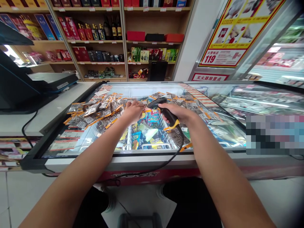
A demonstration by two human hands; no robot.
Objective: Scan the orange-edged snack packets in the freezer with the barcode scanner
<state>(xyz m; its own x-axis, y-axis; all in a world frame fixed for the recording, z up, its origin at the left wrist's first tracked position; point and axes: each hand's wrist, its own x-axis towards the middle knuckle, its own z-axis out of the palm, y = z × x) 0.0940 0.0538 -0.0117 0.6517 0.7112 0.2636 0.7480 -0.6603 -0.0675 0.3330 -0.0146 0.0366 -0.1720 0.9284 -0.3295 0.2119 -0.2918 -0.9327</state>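
In the head view, my right hand is wrapped round the grip of a black and yellow barcode scanner. Its head points left, towards my other hand. My left hand is closed at the scanner's front, its fingertips on a small packet with an orange edge, mostly hidden by the fingers. To the left, a heap of small silver-brown packets with orange edges lies on the freezer's glass top. More such packets lie to the right, around my right forearm.
Beneath the glass of the chest freezer, wire baskets hold colourful bags. The scanner's black cable hangs over the front edge. On the left counter stands a dark checkout machine. Stocked shelves line the back, beside a wall poster.
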